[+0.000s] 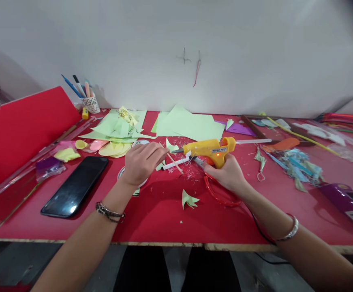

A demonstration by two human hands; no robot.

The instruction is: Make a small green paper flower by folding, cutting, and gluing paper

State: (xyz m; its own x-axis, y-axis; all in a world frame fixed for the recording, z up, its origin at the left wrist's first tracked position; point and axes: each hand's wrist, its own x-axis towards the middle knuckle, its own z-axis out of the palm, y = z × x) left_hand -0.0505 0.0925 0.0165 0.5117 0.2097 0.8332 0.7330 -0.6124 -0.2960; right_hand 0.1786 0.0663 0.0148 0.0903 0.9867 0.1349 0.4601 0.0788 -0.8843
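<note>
My right hand [228,172] is wrapped round the handle of a yellow hot glue gun [202,147], whose small orange light is lit. A clear glue stick [253,141] pokes out of its back. The nozzle points left, close to a curled light green paper piece [171,146]. My left hand [144,161] is closed, its fingertips pinched on a thin wooden stick [175,164] slanting down to the right. Whether the paper piece is attached to this stick, I cannot tell. A green paper pinwheel [189,199] lies in front. Scissors with red handles [214,190] lie beneath the gun.
A black phone [75,186] lies at left. Light green paper sheets [191,123] are spread at the back, near a pen cup [91,103]. Blue-green tassels [300,166] and a purple power strip [345,202] sit at right. A black cord hangs over the front edge.
</note>
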